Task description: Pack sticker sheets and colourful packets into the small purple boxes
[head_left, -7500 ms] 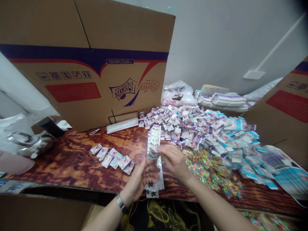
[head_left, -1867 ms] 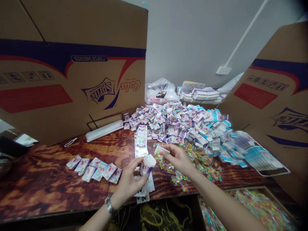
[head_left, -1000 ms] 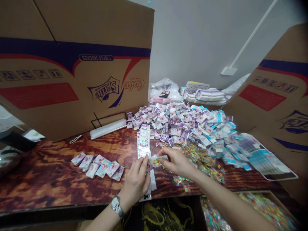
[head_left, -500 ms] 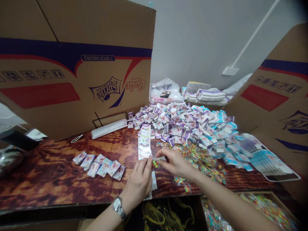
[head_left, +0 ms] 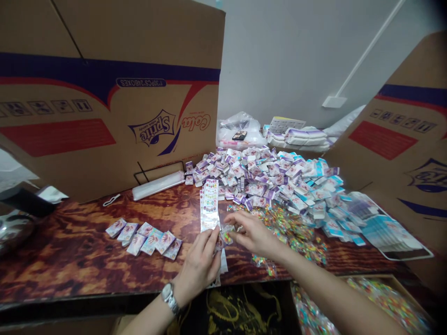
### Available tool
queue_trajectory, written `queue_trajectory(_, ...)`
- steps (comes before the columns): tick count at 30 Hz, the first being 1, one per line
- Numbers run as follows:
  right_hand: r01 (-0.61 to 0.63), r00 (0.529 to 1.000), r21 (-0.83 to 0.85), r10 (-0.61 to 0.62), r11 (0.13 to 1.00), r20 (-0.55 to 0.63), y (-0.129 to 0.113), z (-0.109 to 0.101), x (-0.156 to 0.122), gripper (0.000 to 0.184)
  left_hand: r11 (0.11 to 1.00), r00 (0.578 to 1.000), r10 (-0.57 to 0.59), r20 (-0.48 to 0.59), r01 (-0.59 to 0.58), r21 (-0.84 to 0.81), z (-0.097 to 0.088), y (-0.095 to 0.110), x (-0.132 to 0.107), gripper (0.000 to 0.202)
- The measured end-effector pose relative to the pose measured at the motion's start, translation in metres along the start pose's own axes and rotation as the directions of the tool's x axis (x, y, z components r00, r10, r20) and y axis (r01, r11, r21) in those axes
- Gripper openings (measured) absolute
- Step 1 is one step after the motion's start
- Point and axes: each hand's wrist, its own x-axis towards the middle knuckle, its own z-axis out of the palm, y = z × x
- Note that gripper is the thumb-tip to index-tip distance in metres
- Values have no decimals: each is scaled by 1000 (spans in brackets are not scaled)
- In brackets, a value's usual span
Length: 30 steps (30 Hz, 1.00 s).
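My left hand (head_left: pixel 201 260), with a watch on the wrist, is closed around a small printed box (head_left: pixel 220 243), largely covered by the fingers. My right hand (head_left: pixel 252 231) pinches a small clear packet of colourful candy (head_left: pixel 227 237) at the box's open end. Whether the packet is partly inside the box I cannot tell. Beneath and behind the hands lie long strips of stickers (head_left: pixel 210 200). Several small filled-looking boxes (head_left: pixel 153 239) lie flat on the left. To the right of my right hand spreads a heap of candy packets (head_left: pixel 289 232).
Behind is a large pile of small boxes (head_left: pixel 261 177). Big cardboard cartons stand at left (head_left: pixel 167 42) and right (head_left: pixel 387 149). A roll of clear plastic (head_left: pixel 159 185) lies by the left carton. Below the table edge sits an open carton of candy packets (head_left: pixel 384 302).
The candy packet has turned and sits against the box in my left hand. My right hand's fingers have shifted slightly left. The other things stay in place.
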Motion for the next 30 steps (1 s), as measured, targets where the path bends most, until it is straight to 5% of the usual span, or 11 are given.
queue_trajectory(7,215,977,-158,-215,964,18,4,5,-6,23,989,998,-44,53,51,-139,-6,0,2,60)
queue_trajectory(14,281,959,-264,-258,922,122,11,1,-12,22,974,993,-52,103,74,-214,-7,-2,-2,57)
queue_trajectory(19,337,940,-395,-279,855,197,4,1,-13,19,993,995,-27,96,38,-112,-4,2,0,62)
queue_trajectory(24,221,975,-276,-216,935,46,-1,9,-12,24,1000,998,2,62,-3,14,3,9,0,65)
queue_trajectory(30,-59,989,130,76,990,-127,-6,13,-12,8,998,999,-51,18,52,-23,6,12,-3,64)
